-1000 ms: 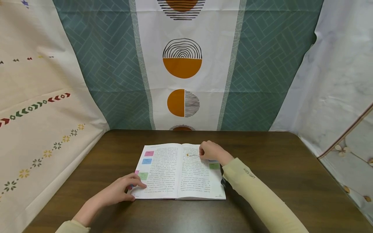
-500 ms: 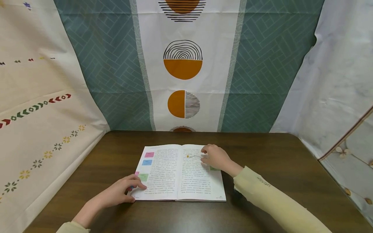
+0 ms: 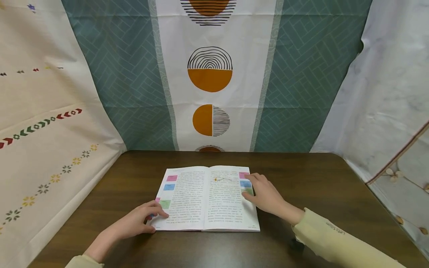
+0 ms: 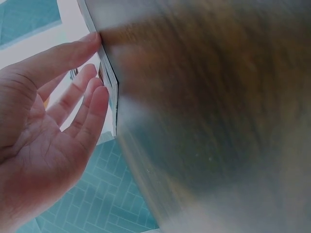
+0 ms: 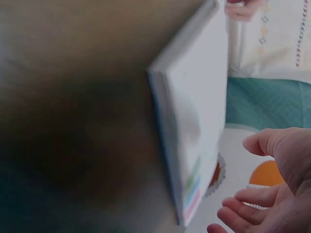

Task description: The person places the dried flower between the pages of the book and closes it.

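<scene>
An open book (image 3: 222, 208) lies flat on the table, printed text on both pages. Across its upper right page stretches a thin, twig-like piece (image 3: 222, 179) with a small gold-coloured end; its exact kind is too small to tell. My left hand (image 3: 139, 219) rests at the book's lower left corner, index fingertip on the page. In the left wrist view its thumb touches the book's edge (image 4: 111, 92) and the other fingers are relaxed. My right hand (image 3: 266, 193), fingers apart and holding nothing, is at the right page's outer edge, beside the coloured tabs (image 3: 245, 184).
Pink, blue and green blocks (image 3: 169, 187) mark the left page's margin too. The dark wooden table (image 3: 301, 175) extends around the book. Patterned cloths (image 3: 214, 119) hang behind and at both sides.
My right hand has drawn away from the thin piece, opening its fingers and moving right and down to the page's edge, uncovering the coloured tabs. The left hand has stayed in place.
</scene>
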### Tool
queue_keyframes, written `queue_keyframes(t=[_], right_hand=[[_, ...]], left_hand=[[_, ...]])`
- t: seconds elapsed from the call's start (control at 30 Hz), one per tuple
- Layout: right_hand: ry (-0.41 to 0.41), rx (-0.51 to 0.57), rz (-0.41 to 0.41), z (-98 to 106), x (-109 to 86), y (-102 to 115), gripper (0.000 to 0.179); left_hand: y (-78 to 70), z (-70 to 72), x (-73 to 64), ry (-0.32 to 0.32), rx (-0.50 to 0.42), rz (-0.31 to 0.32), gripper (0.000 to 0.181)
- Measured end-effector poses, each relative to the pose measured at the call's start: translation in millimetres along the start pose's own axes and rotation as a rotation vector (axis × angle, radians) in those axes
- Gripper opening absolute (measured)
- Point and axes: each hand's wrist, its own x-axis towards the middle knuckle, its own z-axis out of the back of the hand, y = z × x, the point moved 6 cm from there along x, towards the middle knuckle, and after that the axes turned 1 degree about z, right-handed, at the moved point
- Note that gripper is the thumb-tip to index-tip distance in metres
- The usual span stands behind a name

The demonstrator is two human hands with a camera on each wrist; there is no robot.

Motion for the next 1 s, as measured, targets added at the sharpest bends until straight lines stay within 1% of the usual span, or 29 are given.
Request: queue_keyframes(t=[0.23,0.43,0.63,0.73,0.93,1.0], right_hand=[[0.059,-0.029,-0.029,-6.1,-31.9,-9.2,0.065],[0.081,-0.032,-0.026,-8.5,-49.7,-10.0,0.067],[0.128,-0.035,0.001,-17.7,-58.0,-10.3,0.07],[0.137,-0.047,0.014,-20.4,-59.9,-11.6,0.072],[0.128,-0.066,0.034,-19.7,-62.1,-12.8,0.073],[0.132,-0.065,0.033,-19.7,-62.9,-13.5,0.074]], left_hand=[[0.0,-1.6,0.5,0.003,0.018,0.0,0.039],[1.3,-0.6,0.3,-0.009,0.001,-0.01,0.039],[2.4,-1.4,-0.3,-0.01,0.0,-0.016,0.039],[3.3,-1.9,-0.9,-0.01,0.006,-0.02,0.039],[1.6,1.4,-2.4,-0.043,0.043,-0.075,0.034],[1.7,2.6,-1.8,-0.048,0.051,-0.08,0.033]])
